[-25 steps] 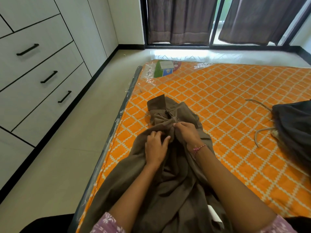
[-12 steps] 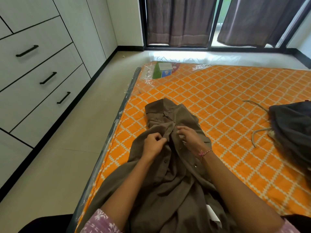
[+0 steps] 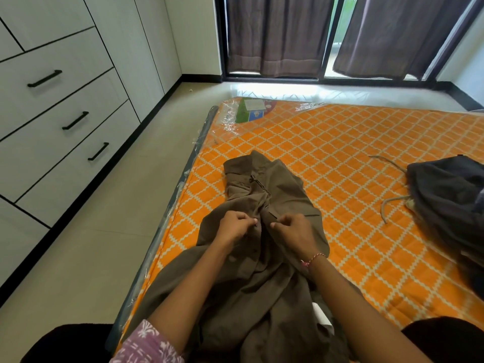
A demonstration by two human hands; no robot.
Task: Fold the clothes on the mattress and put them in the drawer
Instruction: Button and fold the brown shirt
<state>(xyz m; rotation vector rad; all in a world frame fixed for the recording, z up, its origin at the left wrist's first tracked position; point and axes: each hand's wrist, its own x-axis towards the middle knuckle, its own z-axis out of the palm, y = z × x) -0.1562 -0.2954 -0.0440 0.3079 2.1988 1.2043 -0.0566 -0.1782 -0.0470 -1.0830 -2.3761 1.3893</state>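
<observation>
Shirt: brown shirt [image 3: 264, 271], crumpled, collar end away from the person, lying on the near left part of the mattress [image 3: 340, 158]; lower part bunched toward the person.
Left hand: left hand [image 3: 234, 227] on the shirt front, fingers curled, thumb and forefinger pinching the left front edge.
Right hand: right hand [image 3: 294, 231] just beside the left, fingers curled, pinching the opposite front edge; thread bracelet [image 3: 315, 258] at the wrist.
Gap: narrow strip of cloth between the two pinches; hands apart.
Other clothes: dark garment [image 3: 450, 203] heaped at the right edge of the mattress, well apart from the shirt, pale drawcord [image 3: 390, 203] trailing from it.
Mattress: orange, diamond pattern, on the floor; plastic wrap and printed label [image 3: 252, 112] at far left corner.
Drawers: white drawers [image 3: 65, 121] with black handles along the left wall, all closed.
Window: dark curtains [image 3: 277, 35] at the far wall.
</observation>
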